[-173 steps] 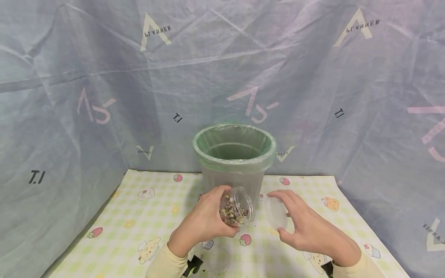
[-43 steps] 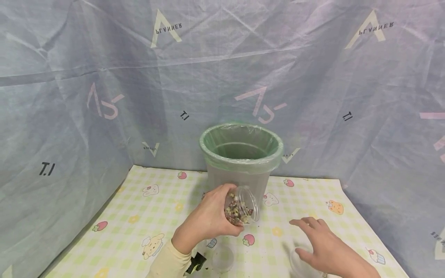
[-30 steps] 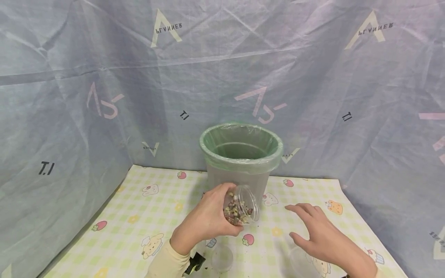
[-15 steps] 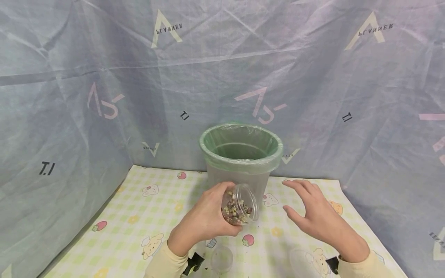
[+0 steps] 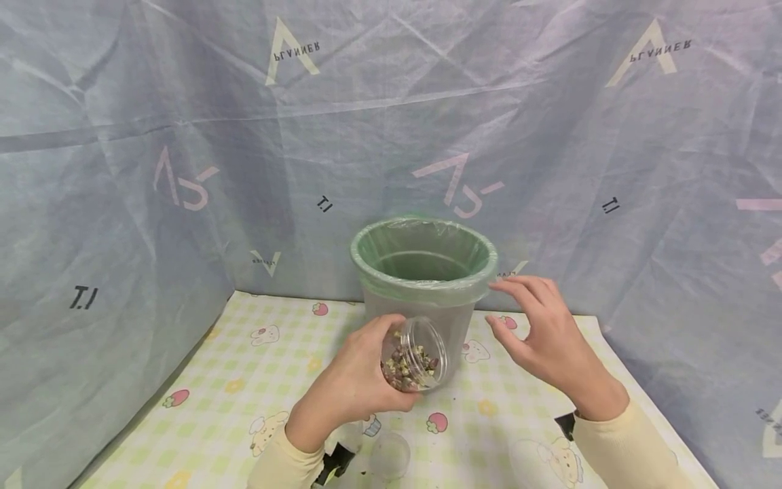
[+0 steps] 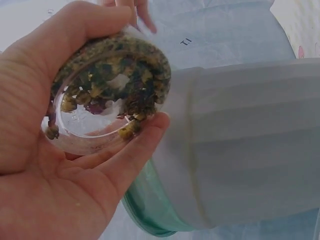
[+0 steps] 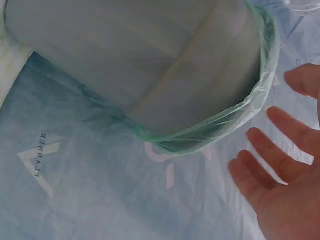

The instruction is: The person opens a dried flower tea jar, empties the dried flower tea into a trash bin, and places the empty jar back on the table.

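My left hand (image 5: 354, 380) grips a clear plastic jar (image 5: 421, 339) tipped on its side, its uncapped mouth facing right. Small dried flower buds (image 6: 135, 100), yellowish and dark red, lie inside it; the left wrist view looks through the jar's bottom. Behind the jar stands a grey trash bin (image 5: 455, 333) lined with a green plastic bag (image 5: 482, 285). My right hand (image 5: 556, 339) is beside the bin's right rim, fingers spread and slightly bent, holding nothing. In the right wrist view its fingertips are close to the folded edge of the bag.
A round translucent lid (image 5: 530, 463) lies on the checked tablecloth (image 5: 214, 380) at lower right. Another clear round piece (image 5: 391, 456) lies near the front, with small dark crumbs around it. A grey-blue printed curtain (image 5: 293, 136) hangs behind and along both sides.
The right hand has set the translucent lid down on the table, released it and risen toward the bin's rim. The left hand has shifted slightly left and up with the jar.
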Demonstrator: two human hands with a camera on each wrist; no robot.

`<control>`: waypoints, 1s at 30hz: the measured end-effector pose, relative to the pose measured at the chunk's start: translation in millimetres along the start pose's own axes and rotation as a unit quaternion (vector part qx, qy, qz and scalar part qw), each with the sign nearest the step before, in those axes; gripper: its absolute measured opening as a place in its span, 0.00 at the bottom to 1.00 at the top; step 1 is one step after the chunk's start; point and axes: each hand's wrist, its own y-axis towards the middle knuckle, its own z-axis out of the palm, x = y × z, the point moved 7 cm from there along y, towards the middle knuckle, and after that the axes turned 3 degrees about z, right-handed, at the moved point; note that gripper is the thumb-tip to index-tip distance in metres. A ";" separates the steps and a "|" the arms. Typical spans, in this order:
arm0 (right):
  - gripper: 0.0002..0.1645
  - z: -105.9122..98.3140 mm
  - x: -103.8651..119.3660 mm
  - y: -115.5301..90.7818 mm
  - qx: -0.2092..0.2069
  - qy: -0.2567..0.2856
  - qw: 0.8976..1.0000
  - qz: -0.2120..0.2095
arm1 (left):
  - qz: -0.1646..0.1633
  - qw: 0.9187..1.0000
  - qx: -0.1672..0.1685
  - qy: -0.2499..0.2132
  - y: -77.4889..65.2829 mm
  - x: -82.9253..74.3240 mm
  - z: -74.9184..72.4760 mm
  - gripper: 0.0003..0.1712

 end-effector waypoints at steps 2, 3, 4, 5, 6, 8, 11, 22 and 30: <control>0.27 0.5 1.3 7.5 -0.003 0.003 1.000 -0.013 | 0.000 1.000 -0.003 -0.006 -0.5 0.1 -1.5 0.55; 0.27 1.1 1.6 11.5 -0.002 0.005 1.000 -0.018 | -0.001 1.000 -0.006 -0.009 -0.8 0.2 -2.5 0.55; 0.27 1.7 1.8 15.3 -0.001 0.009 1.000 -0.022 | -0.003 1.000 -0.007 -0.013 -1.2 0.5 -3.7 0.55; 0.28 2.5 2.2 18.9 -0.001 0.013 1.000 -0.026 | -0.003 1.000 -0.009 -0.017 -1.5 0.7 -5.2 0.54; 0.28 3.2 2.4 22.4 -0.001 0.016 0.999 -0.030 | -0.003 1.000 -0.012 -0.020 -1.7 1.1 -6.9 0.54; 0.29 5.0 3.0 28.4 -0.002 0.019 0.999 -0.036 | -0.001 1.000 -0.018 -0.024 -2.3 1.6 -11.1 0.54; 0.28 8.5 3.5 35.0 -0.002 0.020 0.999 -0.041 | 0.005 0.999 -0.028 -0.027 -2.9 2.9 -18.1 0.54; 0.28 23.1 1.3 49.1 0.041 0.038 0.997 -0.046 | -0.012 0.999 -0.038 -0.033 -5.2 9.3 -33.4 0.55; 0.23 33.6 -1.3 50.8 0.073 0.040 0.996 -0.042 | -0.019 0.998 -0.048 -0.036 -5.0 13.8 -40.8 0.55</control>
